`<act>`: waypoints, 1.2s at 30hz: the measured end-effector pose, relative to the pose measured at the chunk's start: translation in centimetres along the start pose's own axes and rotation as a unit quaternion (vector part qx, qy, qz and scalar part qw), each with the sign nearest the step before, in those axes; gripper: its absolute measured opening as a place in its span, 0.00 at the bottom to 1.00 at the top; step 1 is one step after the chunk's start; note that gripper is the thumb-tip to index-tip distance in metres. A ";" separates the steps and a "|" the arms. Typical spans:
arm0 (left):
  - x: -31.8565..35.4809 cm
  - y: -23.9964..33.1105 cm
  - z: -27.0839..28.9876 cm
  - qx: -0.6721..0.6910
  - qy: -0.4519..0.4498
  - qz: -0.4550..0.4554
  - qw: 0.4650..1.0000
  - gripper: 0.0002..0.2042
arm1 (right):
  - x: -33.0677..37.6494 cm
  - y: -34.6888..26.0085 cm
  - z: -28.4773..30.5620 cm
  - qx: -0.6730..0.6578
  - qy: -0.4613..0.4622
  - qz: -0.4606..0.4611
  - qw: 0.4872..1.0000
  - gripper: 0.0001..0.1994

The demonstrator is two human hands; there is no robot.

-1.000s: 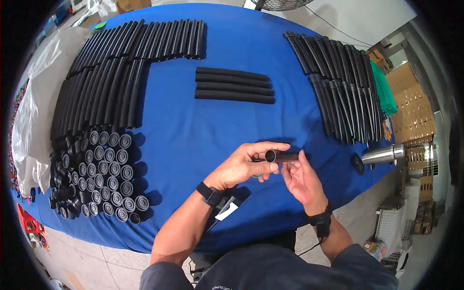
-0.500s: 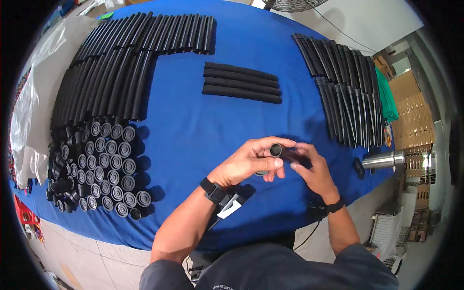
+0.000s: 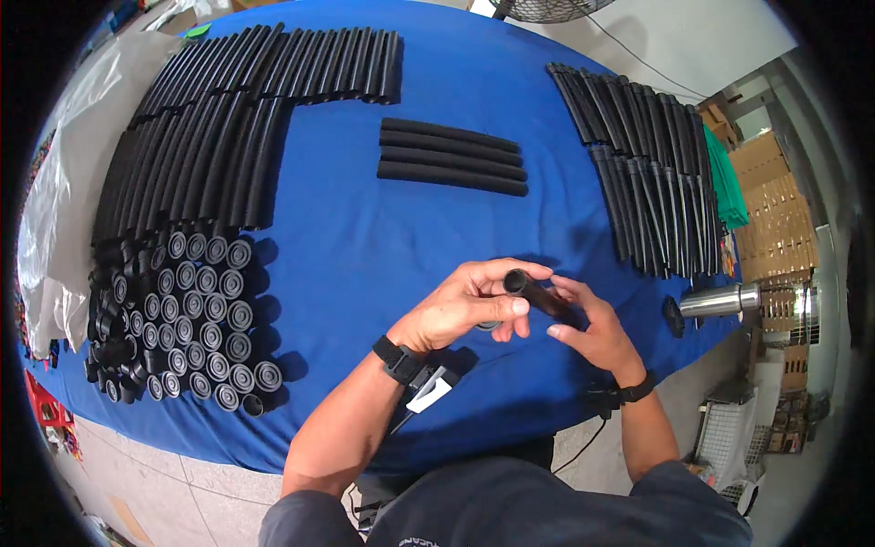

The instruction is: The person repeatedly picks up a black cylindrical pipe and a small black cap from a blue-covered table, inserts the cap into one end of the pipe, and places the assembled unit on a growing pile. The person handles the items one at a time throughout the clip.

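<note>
A black hollow tube (image 3: 549,303) is held between my two hands above the blue cloth, its open round end toward the left. My left hand (image 3: 456,305) pinches that open end with fingers and thumb. Partly hidden under the left fingers is a grey round piece (image 3: 489,325), probably a ringed cap like those on the table. My right hand (image 3: 602,328) curls around the tube's other end, fingers on top and thumb below. That far end is hidden in the right palm.
Black ringed caps (image 3: 217,337) stand clustered at left, below rows of black tubes (image 3: 210,164). Several dark foam-like tubes (image 3: 451,157) lie at centre. More black tubes with fitted ends (image 3: 652,173) lie at right, near a shiny metal cylinder (image 3: 715,302). A fan (image 3: 551,7) stands beyond.
The tube has turned slightly, showing more of its length between my hands. My right fingers have shifted on it. The whole view has moved a little.
</note>
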State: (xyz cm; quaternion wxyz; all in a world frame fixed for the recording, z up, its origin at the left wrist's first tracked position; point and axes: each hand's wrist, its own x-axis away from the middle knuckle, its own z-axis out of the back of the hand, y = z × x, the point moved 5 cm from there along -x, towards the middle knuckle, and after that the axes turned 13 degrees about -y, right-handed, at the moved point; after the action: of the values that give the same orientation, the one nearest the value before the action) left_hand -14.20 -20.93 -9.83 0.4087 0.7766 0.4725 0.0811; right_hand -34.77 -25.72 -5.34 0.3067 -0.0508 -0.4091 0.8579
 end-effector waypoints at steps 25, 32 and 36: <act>0.8 0.1 5.4 0.306 0.109 -0.196 0.925 0.25 | 3.7 0.3 -3.9 -0.265 0.022 -0.188 0.945 0.13; 0.7 -0.2 5.3 0.305 0.087 -0.183 0.930 0.26 | 4.0 0.5 -3.6 -0.291 0.027 -0.179 0.939 0.10; 0.7 -0.3 5.3 0.313 0.083 -0.180 0.929 0.27 | 4.2 0.3 -3.4 -0.306 0.029 -0.152 0.939 0.10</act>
State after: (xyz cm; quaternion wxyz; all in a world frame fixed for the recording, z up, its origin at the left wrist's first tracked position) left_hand -11.28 -23.24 -13.70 0.1116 0.7577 0.6379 -0.0812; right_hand -37.15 -21.23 -7.14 0.4146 -0.1045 -0.6455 0.6329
